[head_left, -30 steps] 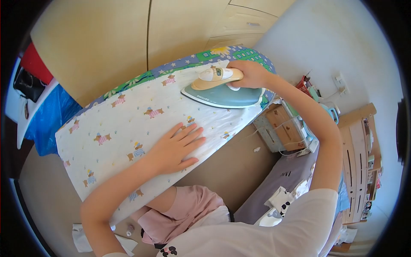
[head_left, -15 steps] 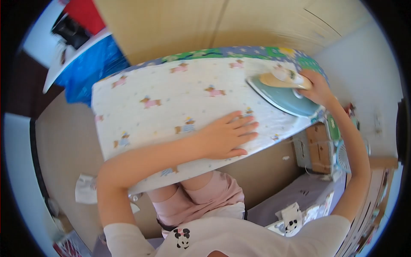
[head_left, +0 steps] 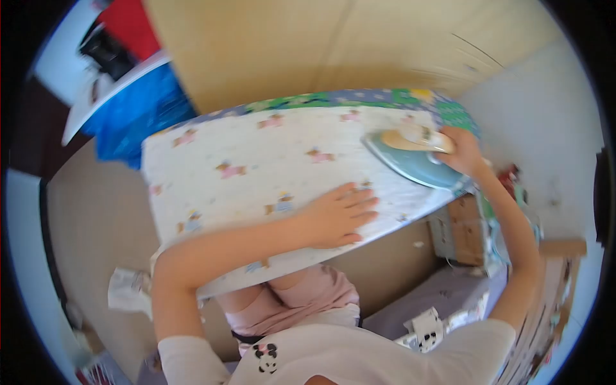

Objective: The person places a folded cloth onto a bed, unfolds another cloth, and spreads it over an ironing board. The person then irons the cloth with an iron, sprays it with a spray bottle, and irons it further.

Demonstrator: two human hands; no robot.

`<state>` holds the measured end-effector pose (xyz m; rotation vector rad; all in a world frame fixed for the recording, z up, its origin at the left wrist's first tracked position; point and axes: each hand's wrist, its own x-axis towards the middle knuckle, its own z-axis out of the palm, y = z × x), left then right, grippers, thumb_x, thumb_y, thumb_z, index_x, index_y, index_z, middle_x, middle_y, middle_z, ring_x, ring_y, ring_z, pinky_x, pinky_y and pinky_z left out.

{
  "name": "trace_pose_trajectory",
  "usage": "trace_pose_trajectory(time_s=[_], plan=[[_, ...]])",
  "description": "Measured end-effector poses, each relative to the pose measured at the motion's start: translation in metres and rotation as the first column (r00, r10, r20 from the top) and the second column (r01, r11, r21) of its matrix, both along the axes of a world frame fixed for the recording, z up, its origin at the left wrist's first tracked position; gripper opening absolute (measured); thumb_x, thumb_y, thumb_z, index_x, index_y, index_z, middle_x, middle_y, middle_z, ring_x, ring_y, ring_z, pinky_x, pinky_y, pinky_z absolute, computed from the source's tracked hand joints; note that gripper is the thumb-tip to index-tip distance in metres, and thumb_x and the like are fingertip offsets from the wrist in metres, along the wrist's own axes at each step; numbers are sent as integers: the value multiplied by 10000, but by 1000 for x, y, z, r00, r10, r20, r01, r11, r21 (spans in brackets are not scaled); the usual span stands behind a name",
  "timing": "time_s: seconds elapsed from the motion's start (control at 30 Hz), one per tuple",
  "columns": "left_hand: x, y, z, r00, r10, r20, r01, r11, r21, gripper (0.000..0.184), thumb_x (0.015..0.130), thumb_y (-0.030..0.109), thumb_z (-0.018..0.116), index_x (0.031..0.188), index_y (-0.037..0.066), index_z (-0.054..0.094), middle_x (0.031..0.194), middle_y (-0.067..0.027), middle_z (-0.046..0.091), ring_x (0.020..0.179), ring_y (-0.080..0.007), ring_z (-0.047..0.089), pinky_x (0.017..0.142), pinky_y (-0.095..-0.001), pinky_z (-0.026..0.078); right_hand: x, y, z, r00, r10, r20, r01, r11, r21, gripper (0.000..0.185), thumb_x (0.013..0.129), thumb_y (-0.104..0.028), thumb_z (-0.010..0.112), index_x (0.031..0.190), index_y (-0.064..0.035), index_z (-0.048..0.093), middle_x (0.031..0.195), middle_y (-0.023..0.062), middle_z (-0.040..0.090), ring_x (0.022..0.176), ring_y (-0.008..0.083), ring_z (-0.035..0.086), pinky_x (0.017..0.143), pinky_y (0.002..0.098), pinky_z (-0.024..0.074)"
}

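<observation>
My right hand [head_left: 461, 153] is wrapped round the handle of a blue-green iron [head_left: 410, 160] with a cream grip. The iron rests on a white cloth [head_left: 256, 138] printed with small dogs, near the right end of the ironing board [head_left: 308, 101]. Its tip points toward the upper left. My left hand [head_left: 337, 217] lies flat on the cloth with its fingers spread, close to the board's near edge and to the lower left of the iron. The board's blue and green patterned cover shows along the far edge. The iron hides the cloth beneath it.
A pale wooden cabinet [head_left: 256, 51] stands just behind the board. To the left is a blue plastic bag [head_left: 141, 112]. On the floor lies a white bag or paper [head_left: 128, 290]. A wooden drawer unit [head_left: 466, 231] is below the board's right end.
The head view has shifted, so the board appears lower in it. The iron stays near the right end in my right hand, and my left hand still lies on the cloth.
</observation>
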<state>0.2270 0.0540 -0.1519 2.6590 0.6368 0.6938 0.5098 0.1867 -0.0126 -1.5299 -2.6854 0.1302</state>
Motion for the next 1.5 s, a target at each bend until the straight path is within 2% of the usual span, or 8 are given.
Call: trace_pose_trajectory(time_s=[0.2, 0.33, 0.5, 0.77, 0.83, 1.2, 1.3, 1.5], plan=[[-5, 1, 18, 997, -51, -52, 50, 999, -19, 531, 842, 368, 535, 1295, 104, 448, 1416, -93, 344, 1341, -248, 255, 1095, -451, 169, -4, 0, 4, 997, -12, -73, 7, 998, -63, 429, 582, -159, 719, 990, -96, 605, 947, 107, 627, 885, 299, 597, 775, 362, 469], [-3, 3, 25, 994, -46, -97, 42, 998, -37, 529, 843, 348, 535, 1300, 97, 443, 1415, -95, 345, 1339, -251, 256, 1090, -456, 176, 1, 5, -1, 1000, 2, -6, -2, 996, -91, 457, 599, -137, 694, 1043, -110, 590, 997, 98, 622, 944, 298, 581, 816, 370, 462], [-4, 4, 32, 989, -49, -137, 46, 999, -23, 516, 851, 316, 526, 1303, 82, 439, 1415, -105, 342, 1339, -268, 250, 1084, -469, 180, 0, 4, 0, 1000, 9, -23, -11, 993, -117, 432, 641, -198, 646, 1070, -174, 592, 988, 69, 632, 922, 270, 596, 764, 387, 469], [-3, 1, 31, 983, -9, -182, 14, 1000, 22, 544, 849, 333, 530, 1324, 94, 413, 1422, -104, 330, 1337, -273, 253, 1084, -474, 172, -5, -1, 2, 990, 28, 135, -33, 999, 32, 233, 682, -234, 636, 892, -159, 570, 882, 67, 622, 830, 300, 607, 675, 407, 474], [-3, 0, 30, 991, -26, -128, 31, 999, 43, 524, 845, 329, 543, 1295, 83, 438, 1398, -109, 363, 1313, -278, 295, 1075, -466, 200, -8, -1, 2, 982, -56, 179, 58, 998, -6, 266, 698, -275, 614, 925, -142, 579, 802, 136, 637, 771, 326, 620, 666, 442, 480], [-3, -3, 29, 989, -6, -148, 11, 999, 32, 521, 857, 344, 519, 1299, 82, 435, 1405, -110, 352, 1323, -274, 276, 1077, -459, 194, 1, 44, -1, 953, -201, 226, 193, 980, 55, 324, 741, -318, 584, 1014, -145, 564, 829, 140, 646, 798, 327, 622, 693, 443, 484], [-5, 1, 28, 993, -1, -121, 8, 998, 57, 520, 854, 342, 521, 1296, 83, 438, 1405, -105, 354, 1320, -267, 282, 1077, -456, 197, 4, 65, 7, 953, -199, 228, 176, 977, 117, 335, 745, -317, 580, 1030, -141, 570, 852, 136, 646, 823, 330, 617, 713, 438, 483], [-7, 2, 22, 996, -3, -90, 9, 998, 65, 507, 865, 364, 507, 1298, 109, 444, 1399, -92, 367, 1320, -257, 286, 1080, -448, 195, 19, 85, 8, 898, -427, 108, 381, 877, 293, 364, 715, -306, 590, 1023, -113, 607, 900, 133, 653, 872, 318, 618, 748, 411, 488]])
